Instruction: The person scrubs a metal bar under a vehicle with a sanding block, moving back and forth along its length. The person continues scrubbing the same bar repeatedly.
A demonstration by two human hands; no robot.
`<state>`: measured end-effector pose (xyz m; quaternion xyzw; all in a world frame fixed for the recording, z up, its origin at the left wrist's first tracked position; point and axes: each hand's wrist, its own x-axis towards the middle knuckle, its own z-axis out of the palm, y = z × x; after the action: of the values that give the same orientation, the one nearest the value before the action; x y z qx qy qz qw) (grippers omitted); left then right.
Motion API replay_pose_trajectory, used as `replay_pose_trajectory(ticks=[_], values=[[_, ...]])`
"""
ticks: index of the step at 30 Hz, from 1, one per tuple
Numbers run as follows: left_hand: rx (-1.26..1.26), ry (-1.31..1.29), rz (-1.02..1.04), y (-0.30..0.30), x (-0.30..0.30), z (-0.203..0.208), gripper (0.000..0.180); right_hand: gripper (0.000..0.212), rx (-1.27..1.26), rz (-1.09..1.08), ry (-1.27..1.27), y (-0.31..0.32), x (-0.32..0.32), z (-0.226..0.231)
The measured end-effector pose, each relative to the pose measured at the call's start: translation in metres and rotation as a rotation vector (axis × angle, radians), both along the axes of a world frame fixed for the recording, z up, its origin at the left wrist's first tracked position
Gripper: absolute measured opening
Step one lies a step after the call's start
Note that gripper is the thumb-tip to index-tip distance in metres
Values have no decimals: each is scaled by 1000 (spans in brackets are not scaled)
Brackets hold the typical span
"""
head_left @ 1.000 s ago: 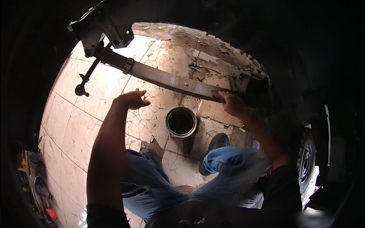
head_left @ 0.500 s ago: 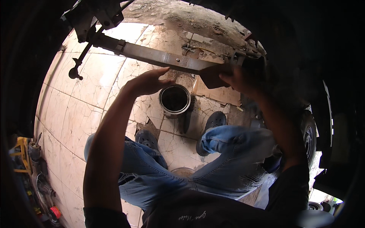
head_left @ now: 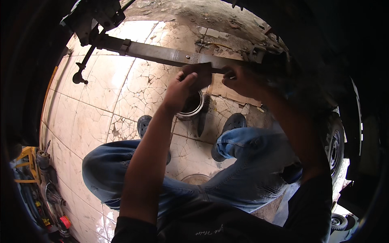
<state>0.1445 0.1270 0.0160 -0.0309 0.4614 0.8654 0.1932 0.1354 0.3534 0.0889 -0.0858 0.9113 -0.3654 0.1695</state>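
A brown, flexible sheet that looks like sandpaper [head_left: 201,76] is gripped by my left hand [head_left: 180,89], thumb pressed on its face. My right hand [head_left: 245,83] has its fingers curled at the sheet's other end, where a narrow dark edge runs into them. Both hands are just in front of a long grey leaf spring [head_left: 162,53] that crosses from upper left to right. Part of the spring's right stretch is hidden behind the right hand and in shadow. Below the left hand stands an open round can [head_left: 190,115], partly covered by that hand.
A dark brush [head_left: 203,117] lies beside the can on cracked tiles [head_left: 89,97]. A rod with a ball end [head_left: 80,77] hangs at the spring's left end. Tools and a yellow stand [head_left: 29,162] are at far left; wheels [head_left: 335,146] stand at right.
My left hand has moved right and taken hold of the sheet, which the right hand alone held before. My left knee has shifted outward.
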Motion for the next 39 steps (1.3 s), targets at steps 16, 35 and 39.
replay_pose_trajectory(ticks=[16, 35, 39], values=[[-2023, 969, -292, -55, -94, -53, 78, 53, 230, 65, -40, 9, 8, 35], [-2106, 1093, -817, -55, -127, -19, 93, 61, 422, 266, 18, 6, -4, 22], [-2026, 1048, -702, -51, -140, -26, 98, 62, 512, 190, 93, 17, -16, -2]])
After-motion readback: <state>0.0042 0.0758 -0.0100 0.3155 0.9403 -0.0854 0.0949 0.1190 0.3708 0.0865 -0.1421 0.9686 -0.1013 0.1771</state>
